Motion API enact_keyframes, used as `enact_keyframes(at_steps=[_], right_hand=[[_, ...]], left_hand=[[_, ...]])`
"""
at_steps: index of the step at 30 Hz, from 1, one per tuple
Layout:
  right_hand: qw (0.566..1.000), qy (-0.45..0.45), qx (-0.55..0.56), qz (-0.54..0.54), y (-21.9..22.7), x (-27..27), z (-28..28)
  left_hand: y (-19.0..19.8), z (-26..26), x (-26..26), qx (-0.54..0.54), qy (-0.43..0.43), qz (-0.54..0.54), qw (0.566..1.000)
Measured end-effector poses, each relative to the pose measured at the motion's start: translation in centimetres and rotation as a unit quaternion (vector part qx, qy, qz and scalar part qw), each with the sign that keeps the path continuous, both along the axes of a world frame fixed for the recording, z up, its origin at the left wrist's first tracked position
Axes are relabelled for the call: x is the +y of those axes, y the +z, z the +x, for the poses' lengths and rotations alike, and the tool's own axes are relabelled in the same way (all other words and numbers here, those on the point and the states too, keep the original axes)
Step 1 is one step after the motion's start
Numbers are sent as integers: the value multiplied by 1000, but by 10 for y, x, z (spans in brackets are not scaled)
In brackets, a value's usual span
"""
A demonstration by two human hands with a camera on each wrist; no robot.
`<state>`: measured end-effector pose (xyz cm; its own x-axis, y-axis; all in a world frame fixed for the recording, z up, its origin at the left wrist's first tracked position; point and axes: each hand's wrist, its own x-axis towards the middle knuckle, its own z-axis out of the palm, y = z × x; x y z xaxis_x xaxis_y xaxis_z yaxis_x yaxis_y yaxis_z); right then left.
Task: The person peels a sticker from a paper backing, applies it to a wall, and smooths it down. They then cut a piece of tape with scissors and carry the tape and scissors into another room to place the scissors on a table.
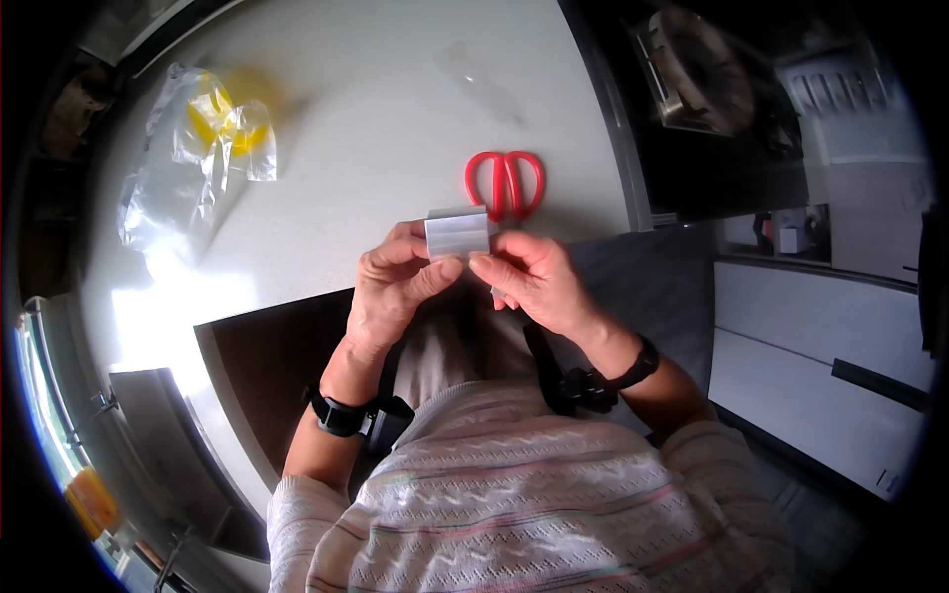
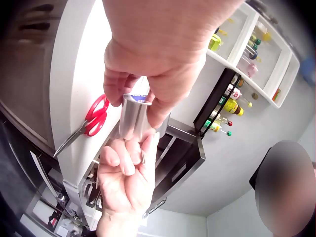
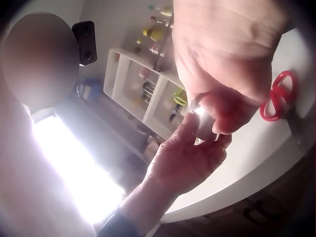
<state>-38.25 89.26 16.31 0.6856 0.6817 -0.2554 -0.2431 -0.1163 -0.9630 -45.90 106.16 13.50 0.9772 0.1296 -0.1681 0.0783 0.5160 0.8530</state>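
Note:
My left hand point(image 1: 388, 289) and right hand point(image 1: 542, 285) hold a small silver roll point(image 1: 457, 238), like a roll of tape, between them over the table's near edge. Both thumbs press on its near side, with the left fingers around its left end and the right fingers at its right end. In the left wrist view, a blue printed label point(image 2: 138, 98) shows at one end of the silver roll point(image 2: 133, 118). In the right wrist view the fingers hide most of it. Scissors point(image 1: 498, 188) with red handles lie on the table just beyond the roll.
On the white table point(image 1: 366, 128) a crumpled clear plastic bag point(image 1: 188, 203) lies at the far left with a yellow item point(image 1: 247, 138). A clear plastic scrap point(image 1: 484, 84) lies toward the back. A dark appliance point(image 1: 692, 69) stands at the right, and white drawers point(image 1: 791, 316) are below.

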Motion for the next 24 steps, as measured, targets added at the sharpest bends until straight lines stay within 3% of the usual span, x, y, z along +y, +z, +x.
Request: enact_keyframes(at_steps=[3, 6, 7, 10, 17, 19, 24], right_hand=[[999, 13, 46, 24, 5, -14, 4], [996, 20, 74, 50, 4, -29, 8], [994, 23, 84, 66, 3, -33, 9], [992, 29, 94, 73, 4, -44, 12], [993, 8, 115, 22, -1, -73, 39], [974, -13, 219, 47, -6, -78, 57], [968, -62, 237, 50, -10, -57, 108]], left_hand=[[8, 1, -14, -17, 19, 72, 997], [10, 4, -27, -126, 71, 297, 944], [18, 4, -32, -127, 75, 297, 944], [29, 4, -43, -141, 106, 438, 882], [27, 0, -52, -144, 161, 501, 838], [26, -5, -50, -119, 156, 491, 849], [15, -18, -40, -81, 175, 455, 869]])
